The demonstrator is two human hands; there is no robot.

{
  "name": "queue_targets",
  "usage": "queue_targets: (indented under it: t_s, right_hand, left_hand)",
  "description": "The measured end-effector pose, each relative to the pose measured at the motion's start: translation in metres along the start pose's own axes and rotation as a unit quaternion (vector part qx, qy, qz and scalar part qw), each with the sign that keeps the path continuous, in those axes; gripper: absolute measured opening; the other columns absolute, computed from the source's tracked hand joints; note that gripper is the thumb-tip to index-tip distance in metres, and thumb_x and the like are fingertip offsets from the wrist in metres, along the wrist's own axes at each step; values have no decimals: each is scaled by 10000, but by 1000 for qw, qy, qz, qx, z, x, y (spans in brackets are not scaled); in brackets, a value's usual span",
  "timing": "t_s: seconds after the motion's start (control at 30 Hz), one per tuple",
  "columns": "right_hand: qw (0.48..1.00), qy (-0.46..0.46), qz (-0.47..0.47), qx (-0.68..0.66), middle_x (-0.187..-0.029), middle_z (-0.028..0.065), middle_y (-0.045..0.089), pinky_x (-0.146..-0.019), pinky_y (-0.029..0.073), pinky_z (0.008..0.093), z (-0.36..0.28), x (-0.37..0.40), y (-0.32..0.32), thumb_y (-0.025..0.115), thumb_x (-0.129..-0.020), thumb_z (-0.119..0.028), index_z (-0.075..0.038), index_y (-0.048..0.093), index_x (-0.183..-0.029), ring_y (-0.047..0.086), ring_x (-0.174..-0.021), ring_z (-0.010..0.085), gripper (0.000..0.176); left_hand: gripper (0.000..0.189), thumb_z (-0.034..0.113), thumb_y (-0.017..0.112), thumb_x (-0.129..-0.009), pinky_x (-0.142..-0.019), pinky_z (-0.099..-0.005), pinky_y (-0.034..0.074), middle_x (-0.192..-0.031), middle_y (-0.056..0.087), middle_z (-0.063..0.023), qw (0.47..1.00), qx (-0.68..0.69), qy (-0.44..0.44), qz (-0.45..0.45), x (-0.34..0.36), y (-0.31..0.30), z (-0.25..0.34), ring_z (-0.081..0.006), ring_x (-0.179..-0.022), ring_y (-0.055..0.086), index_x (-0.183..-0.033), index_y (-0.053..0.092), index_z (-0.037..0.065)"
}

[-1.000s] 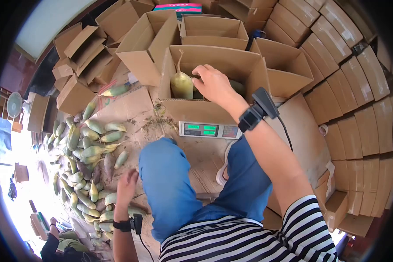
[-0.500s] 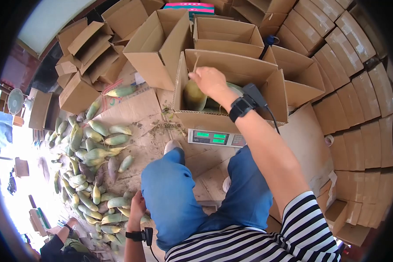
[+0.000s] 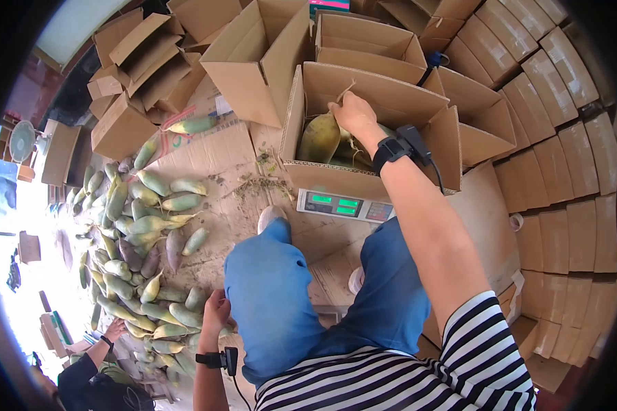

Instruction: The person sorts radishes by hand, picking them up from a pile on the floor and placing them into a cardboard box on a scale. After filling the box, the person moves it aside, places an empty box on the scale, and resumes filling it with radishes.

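Observation:
My right hand (image 3: 356,115) is inside the open cardboard box (image 3: 363,179), closed around the narrow tail end of a green radish (image 3: 319,139). The thin root sticks up above my fingers, and the radish leans by the box's left wall. More radishes lie lower in the box, partly hidden by my hand and wrist. Under the box is a digital scale (image 3: 343,207) with lit green displays. My left hand (image 3: 216,312) hangs beside my knee with curled fingers, close to the radish pile (image 3: 144,240); I see nothing in it.
Open cardboard boxes (image 3: 253,61) stand behind and beside the scale. Flattened box stacks (image 3: 555,164) line the right side. A co-worker's hand (image 3: 115,329) reaches to the pile at lower left. A lone radish (image 3: 193,125) lies on the cardboard floor, near scattered plant debris (image 3: 260,185).
My right hand, still on the radish's tail end, is a little further right in view, and more of the radish shows. The co-worker's hand has moved up to the pile. The view has shifted slightly.

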State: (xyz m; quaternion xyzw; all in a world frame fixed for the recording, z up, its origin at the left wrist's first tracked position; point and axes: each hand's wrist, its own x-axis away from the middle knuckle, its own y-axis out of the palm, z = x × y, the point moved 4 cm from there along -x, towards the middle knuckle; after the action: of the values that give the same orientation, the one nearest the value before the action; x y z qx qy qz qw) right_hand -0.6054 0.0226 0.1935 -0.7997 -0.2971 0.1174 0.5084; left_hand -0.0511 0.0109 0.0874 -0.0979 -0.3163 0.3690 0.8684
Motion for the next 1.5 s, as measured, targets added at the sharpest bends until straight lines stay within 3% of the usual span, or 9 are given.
queue_targets:
  t_s: [0.17, 0.23, 0.33, 0.67, 0.93, 1.07, 1.17, 1.4, 1.5]
  right_hand:
    - [981, -110, -30, 159, -1062, 199, 689, -867, 529, 448, -12, 18, -41, 605, -895, -345, -37, 668, -1068, 653, -1032, 349, 359]
    - [971, -194, 58, 126, -1020, 179, 690, -841, 528, 460, -19, 36, -64, 602, -906, -316, -37, 662, -1055, 657, -970, 365, 322]
    - [949, -273, 154, 31, -1005, 152, 679, -789, 535, 453, -30, 68, -95, 596, -921, -268, -38, 650, -1040, 656, -898, 365, 265]
    - [879, -420, 215, -67, -946, 121, 646, -685, 532, 424, -88, 133, -127, 613, -916, -210, -86, 637, -1026, 644, -814, 347, 168]
    - [852, -500, 26, -150, -984, 138, 637, -745, 516, 433, -122, 190, -66, 602, -922, -289, -51, 614, -1087, 631, -864, 357, 290]
    - [804, -496, -295, -141, -1107, 168, 654, -878, 498, 392, -134, 222, -24, 616, -922, -314, -22, 621, -1144, 633, -1011, 335, 367]
    - [814, -421, -376, -138, -1123, 173, 657, -887, 494, 391, -132, 211, -24, 616, -926, -320, -12, 617, -1157, 631, -1048, 327, 385]
    - [803, -374, -433, -167, -1116, 179, 658, -909, 478, 382, -130, 207, -10, 581, -943, -308, -11, 606, -1190, 627, -1046, 337, 387]
    - [801, -382, -431, -163, -1116, 180, 658, -916, 474, 386, -134, 206, -10, 571, -947, -293, -10, 605, -1195, 626, -1043, 341, 377]
  left_hand:
    - [225, 80, 590, -899, -788, -335, 547, -958, 703, -167, 998, -55, 19, 20, -12, 1, -66, -219, -890, 692, -1085, 615, -45]
    - [256, 142, 638, -895, -781, -356, 555, -938, 704, -196, 999, 24, -6, 46, -18, -3, -111, -272, -885, 702, -1069, 624, -45]
    - [345, 249, 689, -858, -770, -390, 547, -924, 701, -206, 985, -165, -31, 44, -5, -13, -107, -325, -864, 695, -1044, 639, -37]
    - [360, 327, 673, -819, -782, -448, 525, -879, 687, -224, 964, -235, -118, 24, 27, -8, -174, -387, -880, 668, -911, 662, -21]
    - [343, 310, 654, -808, -825, -498, 503, -915, 664, -260, 948, -292, -121, -33, 31, 2, -219, -424, -938, 635, -895, 657, -22]
    - [239, 199, 646, -777, -838, -508, 493, -938, 638, -285, 940, -273, -186, 91, 34, -6, -193, -452, -951, 603, -860, 599, -20]
    - [244, 146, 636, -790, -865, -482, 482, -996, 615, -251, 927, -242, -133, 252, 37, -17, -174, -437, -989, 580, -982, 595, 0]
    - [370, 132, 639, -813, -866, -464, 477, -1025, 584, -220, 848, -345, -124, 382, 29, -39, -134, -405, -1004, 568, -1149, 554, 3]
    - [444, 284, 709, -821, -839, -465, 488, -1017, 605, -204, 767, -353, -203, 496, 39, -78, -163, -391, -968, 593, -1130, 559, 2]
